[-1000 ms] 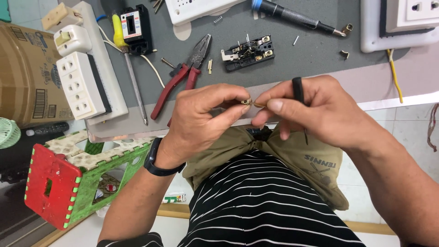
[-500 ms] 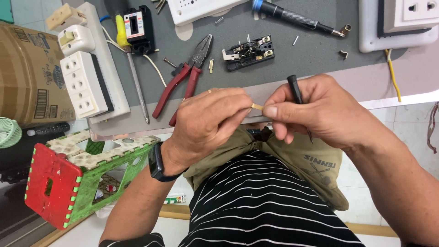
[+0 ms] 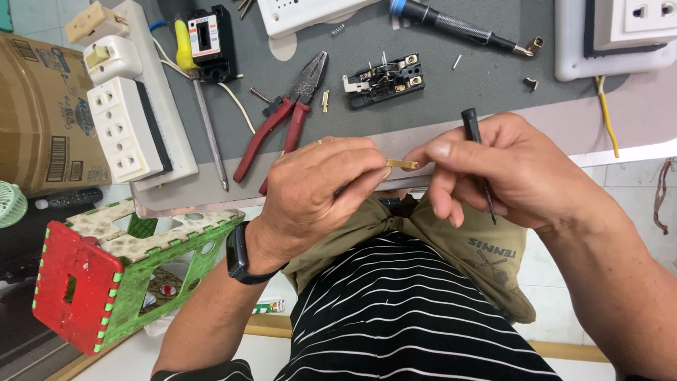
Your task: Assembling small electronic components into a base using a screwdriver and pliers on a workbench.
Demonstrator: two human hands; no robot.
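Note:
A small brass contact piece (image 3: 403,164) is pinched between the fingertips of my left hand (image 3: 321,194) and touched by the thumb and forefinger of my right hand (image 3: 504,169). My right hand also grips a thin black-handled screwdriver (image 3: 477,156), its tip pointing down past my palm. Both hands hover over my lap at the near edge of the grey worktop (image 3: 451,85). On the worktop just beyond them lies a black switch mechanism (image 3: 381,80) with brass terminals.
Red-handled pliers (image 3: 282,120), a yellow-handled screwdriver (image 3: 201,99), a black breaker (image 3: 210,42), a white socket strip (image 3: 123,127), a large blue-capped screwdriver (image 3: 458,27) and a white socket box (image 3: 620,32) lie on the worktop. A cardboard box (image 3: 42,113) and a red-green folding stool (image 3: 106,275) stand at left.
My left hand has turned and shifted slightly right, fingers closing more over the brass piece. My right hand keeps the screwdriver and stays at the piece's other end.

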